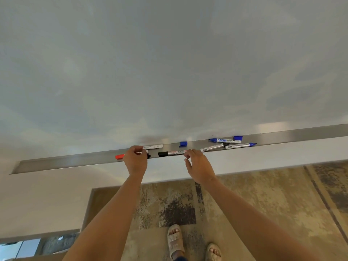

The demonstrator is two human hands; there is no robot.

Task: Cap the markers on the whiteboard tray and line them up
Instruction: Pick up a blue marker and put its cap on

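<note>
Left hand (136, 160) pinched red-capped marker (120, 156) on tray (66, 162); right hand (197, 166) loose, fingers spread, touching black-capped marker (172, 153).

A pale grey-white wall surface (169, 63) fills the upper part of the view, smooth and faintly mottled with soft cloudy patches. Below it a plain white ledge front (244, 159) slants across the frame. The floor carries a patterned carpet (263, 204) in tan and beige with dark grey blotches and long darker stripes at the right. At the lower left, a glass pane (20, 248) shows pale blue light.
</note>
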